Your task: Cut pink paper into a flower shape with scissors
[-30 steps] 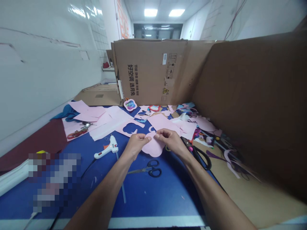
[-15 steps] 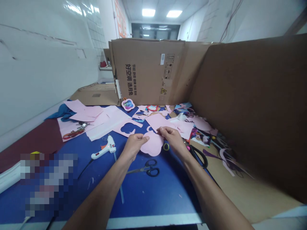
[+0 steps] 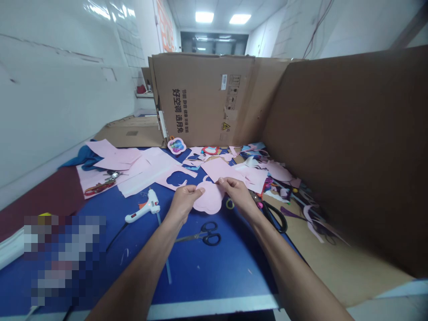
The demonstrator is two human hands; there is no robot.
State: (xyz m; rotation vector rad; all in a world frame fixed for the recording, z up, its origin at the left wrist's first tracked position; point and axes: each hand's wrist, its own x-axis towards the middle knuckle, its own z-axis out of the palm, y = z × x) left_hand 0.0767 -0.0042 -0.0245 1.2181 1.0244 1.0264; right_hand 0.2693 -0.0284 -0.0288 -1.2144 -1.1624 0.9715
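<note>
A pink cloud-shaped paper cutout [image 3: 209, 200] is held above the blue table [image 3: 214, 267] between both hands. My left hand [image 3: 183, 200] pinches its left edge with closed fingers. My right hand [image 3: 238, 191] pinches its upper right edge, fingers closed too. Small black-handled scissors [image 3: 204, 236] lie on the table just below the cutout. A white glue gun [image 3: 143, 211] lies to the left of my left hand.
Pink paper sheets [image 3: 140, 167] and coloured scraps [image 3: 267, 176] cover the far half of the table. Larger black scissors [image 3: 276, 216] lie right of my right hand. Red-handled pliers [image 3: 98, 185] lie far left. Cardboard walls [image 3: 351, 133] stand behind and to the right.
The hands and cutout have shifted slightly left and up in view as the camera moved; my right fingers have slid a little along the cutout's top edge.
</note>
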